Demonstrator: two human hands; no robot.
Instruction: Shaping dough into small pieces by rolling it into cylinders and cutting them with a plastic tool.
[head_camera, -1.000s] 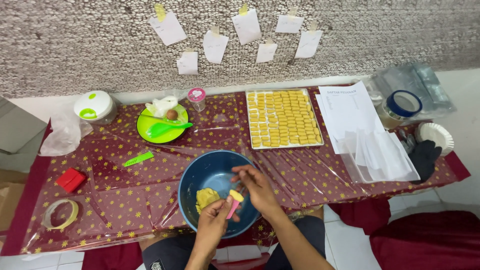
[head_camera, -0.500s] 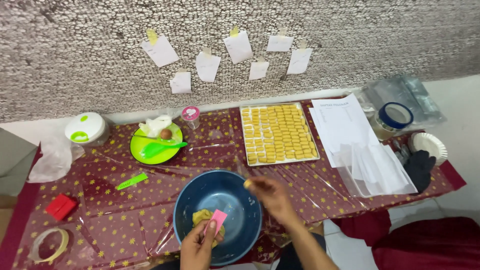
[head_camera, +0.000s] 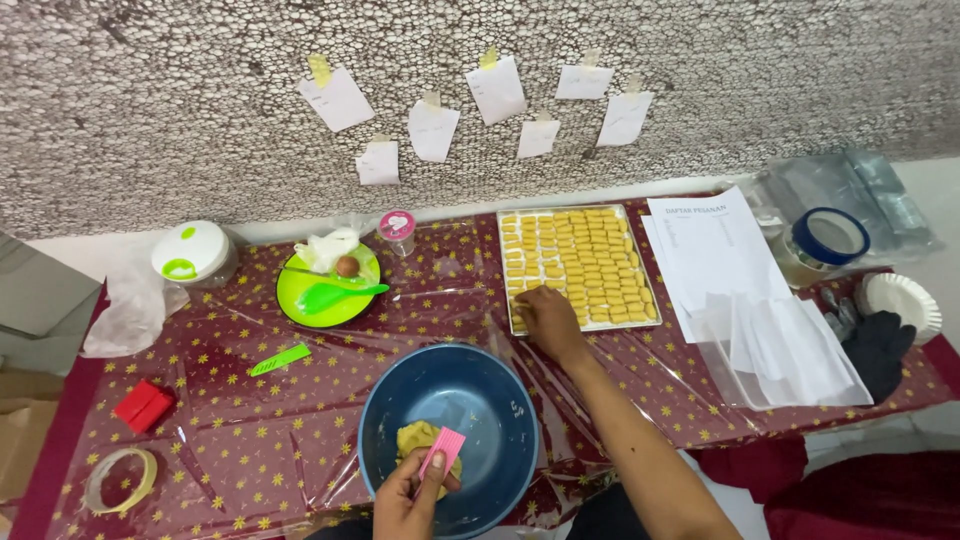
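Two hands: both at work over the tabletop (head_camera: 250, 440).
Left hand (head_camera: 405, 495): grip pinched on a pink scraper (head_camera: 441, 452), above the yellow dough (head_camera: 420, 438) in the blue bowl (head_camera: 500, 400).
Right hand (head_camera: 548, 318): reached to the near left corner of the baking tray (head_camera: 505, 270), fingers curled down on the yellow pieces (head_camera: 580, 265); whether it grasps one, I cannot tell.
Nearby: green plate (head_camera: 300, 310), sheets of paper (head_camera: 710, 250).
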